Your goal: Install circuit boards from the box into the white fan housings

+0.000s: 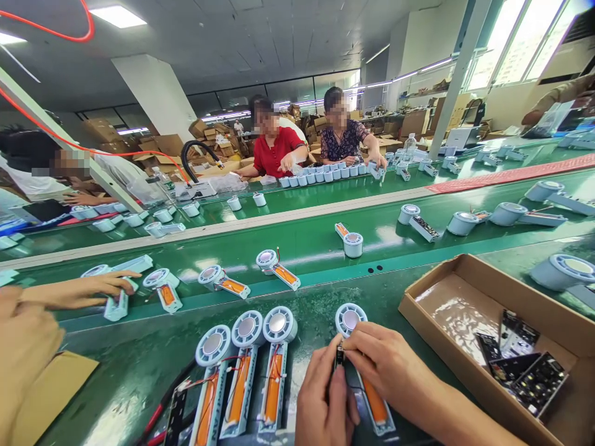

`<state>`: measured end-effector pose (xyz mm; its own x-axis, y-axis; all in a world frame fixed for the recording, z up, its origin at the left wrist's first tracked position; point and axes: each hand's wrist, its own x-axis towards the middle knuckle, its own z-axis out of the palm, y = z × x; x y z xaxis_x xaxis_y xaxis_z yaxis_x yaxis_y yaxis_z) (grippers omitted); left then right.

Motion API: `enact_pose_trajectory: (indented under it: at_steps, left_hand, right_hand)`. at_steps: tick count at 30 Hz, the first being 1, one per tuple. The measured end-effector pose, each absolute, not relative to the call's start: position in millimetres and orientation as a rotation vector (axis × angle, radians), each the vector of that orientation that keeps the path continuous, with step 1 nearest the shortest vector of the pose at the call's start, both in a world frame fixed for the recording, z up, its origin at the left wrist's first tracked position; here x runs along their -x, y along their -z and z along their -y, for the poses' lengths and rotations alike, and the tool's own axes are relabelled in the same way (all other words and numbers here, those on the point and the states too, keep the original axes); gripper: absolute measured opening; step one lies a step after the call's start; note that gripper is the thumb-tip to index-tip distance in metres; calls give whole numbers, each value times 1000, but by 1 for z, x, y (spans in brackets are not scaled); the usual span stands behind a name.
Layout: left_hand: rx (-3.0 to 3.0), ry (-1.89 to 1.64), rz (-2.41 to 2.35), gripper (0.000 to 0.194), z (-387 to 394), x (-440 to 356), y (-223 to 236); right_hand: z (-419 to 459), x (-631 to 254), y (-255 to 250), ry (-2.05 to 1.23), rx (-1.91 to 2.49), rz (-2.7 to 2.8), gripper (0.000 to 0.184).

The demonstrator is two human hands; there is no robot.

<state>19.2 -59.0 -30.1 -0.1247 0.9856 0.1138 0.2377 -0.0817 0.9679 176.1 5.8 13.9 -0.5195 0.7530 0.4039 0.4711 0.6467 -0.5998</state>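
Observation:
My left hand (325, 399) is closed on a small dark circuit board (339, 355), held upright over a light-blue fan-like unit (350, 318). At the board's top end the fingers of my right hand (385, 356) are pinched together; what lies between them is hidden, perhaps a thin wire or plug. The unit lies on the green table with its round silver-centred head pointing away from me. Its open handle shows an orange battery (374, 399), partly covered by my hands. To the left lie three similar open units (277, 323) with orange batteries and thin red wires.
A cardboard box (446, 334) with black circuit boards (539, 381) stands at right. More units (353, 244) sit on the green conveyor (307, 235) ahead. At left, a co-worker's hand (100, 288) touches a unit. Another dark board (176, 412) lies by red-black cables. Co-workers sit across.

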Motion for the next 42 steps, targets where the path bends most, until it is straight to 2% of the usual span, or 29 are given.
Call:
enact_pose_trajectory:
  at_steps: [3,6,10,16,19,26,30,33,39,42]
  left_hand:
    - [-1033,-1150,-1364,58,59,-22,21]
    - [-902,-1152,-1351,69,60,-25,19]
    - [-849,-1155,-1357,70,60,-24,21]
    - [-860,-1159,-1366,74,58,-20,22]
    - [-915,-1173,-1395,69,58,-15,26]
    - [-1401,-1201,-1558,49,57,1,31]
    - [-1497,-1146,-1568,45,57,4,24]
    - [-1505,-1111,-1552,45,58,3,22]
    - [-1606,-1145,-1571,43,59,1,22]
    - [-1748,-1207,-1615,40,60,-1,22]
  right_hand:
    - [-1,-202,-18,-796,999,2006,20]
    - [14,-224,-3,-862,1034,1938,24]
    - [32,-226,23,-872,1032,2035,30]
    - [23,-209,26,-810,917,1977,21]
    - [14,-205,20,-903,867,1876,18]
    - [4,-179,6,-1473,932,1417,22]
    - [7,-170,-2,-1562,955,1241,23]
    - [12,-168,-4,-1455,956,1391,24]
    - [18,-158,6,-590,986,1834,21]
    - [19,-154,11,-407,954,1953,26]
